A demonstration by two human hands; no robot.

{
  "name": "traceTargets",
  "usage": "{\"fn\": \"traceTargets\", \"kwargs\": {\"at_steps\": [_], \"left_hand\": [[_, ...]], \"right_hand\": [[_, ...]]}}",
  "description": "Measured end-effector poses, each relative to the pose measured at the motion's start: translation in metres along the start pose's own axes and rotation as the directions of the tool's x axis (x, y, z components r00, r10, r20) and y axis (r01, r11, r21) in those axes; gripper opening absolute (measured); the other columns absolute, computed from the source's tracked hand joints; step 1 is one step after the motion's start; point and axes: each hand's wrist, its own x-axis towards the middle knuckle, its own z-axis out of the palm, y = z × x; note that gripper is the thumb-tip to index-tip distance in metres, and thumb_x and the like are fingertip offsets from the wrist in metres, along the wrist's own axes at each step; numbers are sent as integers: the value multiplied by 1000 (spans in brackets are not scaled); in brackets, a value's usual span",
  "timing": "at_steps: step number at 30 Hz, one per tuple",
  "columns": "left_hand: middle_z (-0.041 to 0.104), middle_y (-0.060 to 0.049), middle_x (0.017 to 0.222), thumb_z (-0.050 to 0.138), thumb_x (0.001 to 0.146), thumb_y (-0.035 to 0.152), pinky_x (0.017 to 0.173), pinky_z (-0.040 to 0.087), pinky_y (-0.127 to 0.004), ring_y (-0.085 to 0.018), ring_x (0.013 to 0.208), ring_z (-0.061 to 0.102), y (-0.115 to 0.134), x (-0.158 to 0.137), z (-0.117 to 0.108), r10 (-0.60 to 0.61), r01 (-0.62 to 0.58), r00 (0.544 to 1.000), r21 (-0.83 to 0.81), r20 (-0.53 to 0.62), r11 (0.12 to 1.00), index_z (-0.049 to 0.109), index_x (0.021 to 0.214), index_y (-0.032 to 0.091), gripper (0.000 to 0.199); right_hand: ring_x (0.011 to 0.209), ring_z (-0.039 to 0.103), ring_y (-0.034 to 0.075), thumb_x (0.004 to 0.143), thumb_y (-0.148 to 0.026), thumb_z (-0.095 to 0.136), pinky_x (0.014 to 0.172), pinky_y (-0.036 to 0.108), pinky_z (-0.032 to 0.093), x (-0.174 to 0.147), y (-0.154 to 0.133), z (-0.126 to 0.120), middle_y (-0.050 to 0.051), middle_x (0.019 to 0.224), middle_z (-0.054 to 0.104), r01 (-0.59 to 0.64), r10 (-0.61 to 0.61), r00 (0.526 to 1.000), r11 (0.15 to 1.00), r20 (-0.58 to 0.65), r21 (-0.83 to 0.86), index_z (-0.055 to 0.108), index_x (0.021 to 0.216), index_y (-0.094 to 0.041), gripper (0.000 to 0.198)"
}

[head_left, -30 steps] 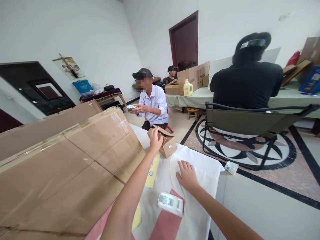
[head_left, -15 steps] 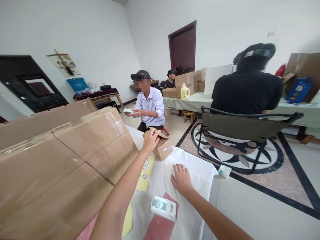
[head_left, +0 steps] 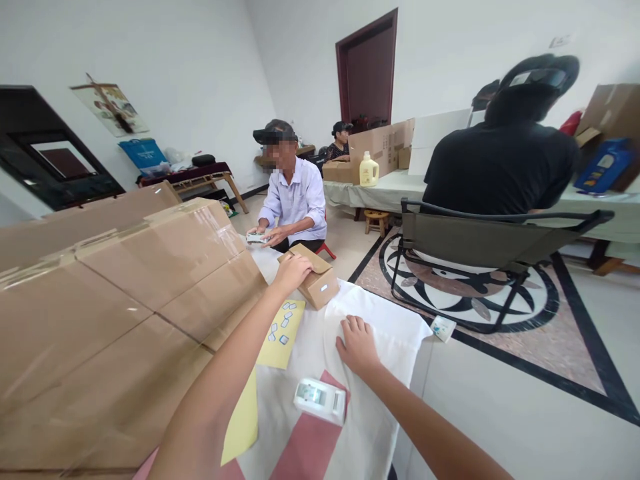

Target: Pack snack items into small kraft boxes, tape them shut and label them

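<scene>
My left hand [head_left: 294,272] is on a small brown cardboard box [head_left: 321,288], its fingers curled over the top flap and edge. That flap lies nearly flat over the box, so the inside is hidden. To the right and nearer to me, my right hand [head_left: 358,343] rests with fingers outstretched on the white tablecloth [head_left: 367,300], holding nothing. A white plastic container [head_left: 321,401] with a greenish label lies in front, on a reddish-pink strip [head_left: 306,450]. Beside my left forearm is a yellow sheet [head_left: 280,353] with several small blue-edged stickers or drawings.
Large taped cartons [head_left: 125,320] line the left side. Across the table sits a person in a light shirt [head_left: 295,200], holding a small white item. At right, a person in black [head_left: 500,163] sits in a folding chair [head_left: 500,243]. A small white pack [head_left: 443,329] lies past the table corner.
The box flap under my left hand has come down, and the hand has lowered with it. My right hand stays on the cloth. The person opposite has lowered the white item. The view has shifted slightly.
</scene>
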Motion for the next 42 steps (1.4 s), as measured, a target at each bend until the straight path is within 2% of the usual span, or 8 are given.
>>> {"fn": "traceTargets", "kwargs": {"at_steps": [10, 15, 20, 26, 30, 35, 42], "left_hand": [[64, -8, 131, 61, 96, 27, 107, 41, -53, -28, 127, 54, 10, -2, 2, 2, 2, 990, -27, 144, 1000, 66, 122, 21, 27], [56, -10, 148, 61, 92, 21, 112, 37, -51, -29, 138, 48, 17, -24, 11, -71, 76, 986, -30, 149, 997, 55, 140, 23, 49], [43, -13, 159, 75, 80, 37, 115, 35, -51, -33, 147, 39, 34, -39, 21, -212, 216, 972, -22, 103, 976, 47, 148, 22, 75], [47, -14, 156, 70, 86, 38, 117, 37, -43, -28, 148, 40, 45, -31, 35, -311, 311, 950, -45, 23, 949, 49, 146, 19, 66], [40, -20, 159, 74, 84, 35, 120, 34, -43, -31, 150, 35, 42, -29, 47, -366, 365, 930, -45, -25, 930, 45, 146, 13, 72], [42, -24, 157, 75, 82, 32, 117, 38, -44, -33, 146, 41, 30, -33, 58, -433, 430, 895, -49, -103, 901, 48, 139, 12, 67], [48, -22, 153, 76, 83, 35, 113, 42, -43, -31, 139, 50, 6, -33, 59, -466, 467, 871, -34, -156, 884, 52, 128, 16, 54]], "right_hand": [[123, 45, 33, 94, -31, 54, 100, 45, 33, 0, 0, 0, 16, 134, 58, -5, 5, 1000, 1000, 7, 7, 61, 115, -17, 27], [124, 44, 33, 94, -30, 53, 101, 45, 33, 0, 0, 1, 16, 134, 58, -4, 4, 1000, 1000, 5, 17, 62, 115, -17, 26], [126, 44, 34, 94, -28, 52, 103, 46, 32, 0, 0, 2, 16, 137, 58, -7, 7, 1000, 999, -8, 34, 62, 116, -17, 26], [125, 46, 34, 94, -26, 52, 102, 46, 34, -1, 0, 1, 16, 135, 59, -8, 9, 1000, 999, -15, 38, 63, 115, -18, 25], [127, 46, 34, 94, -25, 52, 103, 46, 33, -2, 1, 5, 15, 136, 59, -14, 15, 1000, 998, -17, 57, 63, 116, -18, 26], [127, 47, 34, 93, -24, 51, 104, 47, 34, -2, 2, 7, 15, 138, 59, -17, 19, 999, 997, -27, 75, 64, 117, -18, 27], [128, 47, 34, 93, -24, 51, 105, 47, 34, -1, 2, 6, 14, 139, 59, -27, 28, 999, 997, -23, 74, 64, 118, -19, 28]]}}
